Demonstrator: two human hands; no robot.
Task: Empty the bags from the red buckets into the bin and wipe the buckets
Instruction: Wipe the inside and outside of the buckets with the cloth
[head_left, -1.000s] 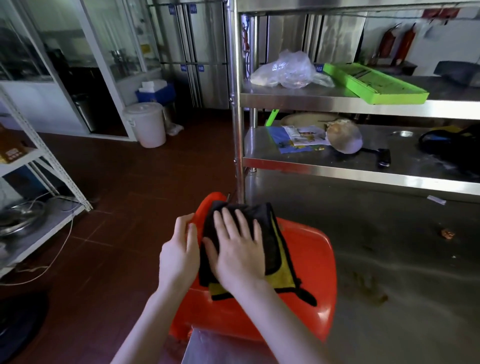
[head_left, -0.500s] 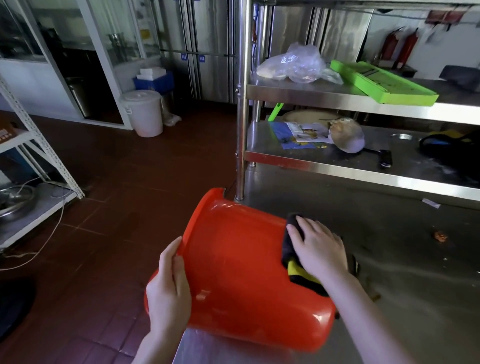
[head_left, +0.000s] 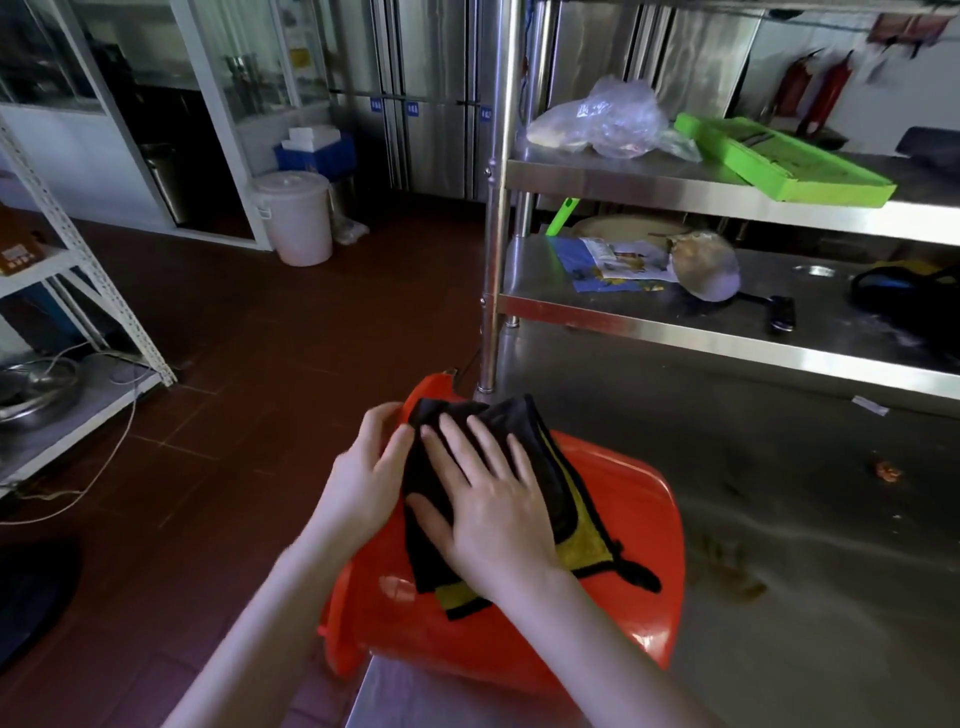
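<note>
Far left: white rack (head_left: 83, 291), its slanted leg edge running down to the floor, a loose cable (head_left: 111, 441) trailing off its low shelf. Behind it, a white lidded tub (head_left: 297, 221) stands by the glass partition. A wide strip of red tile floor (head_left: 249, 353) runs between rack and table.

Left hand (head_left: 363, 488): fingers loosely spread, resting on the bucket wall near the rim, fingertips touching the cloth's left edge. It grips nothing.

Bucket (head_left: 634, 519): red, on its side at the table's left edge, rim end hanging out over the floor, base end on the steel. The rim sits just beside the shelf post (head_left: 496, 234).

Cloth (head_left: 519, 413): black with yellow, folded, draped over the top of the bucket wall, one corner tailing off to the right.

Right hand (head_left: 498, 519): flat, fingers splayed wide, pressing the cloth onto the bucket.

Right of the bucket: table (head_left: 805, 597), steel, with a brown smear (head_left: 737, 577) near the bucket and a small orange scrap (head_left: 888, 471) further out. The lower shelf (head_left: 727, 340) overhangs the table's back part. The upper shelf (head_left: 649, 189) holds a plastic bag (head_left: 608, 124) and a green tray (head_left: 779, 163) that juts past the shelf's front edge.
</note>
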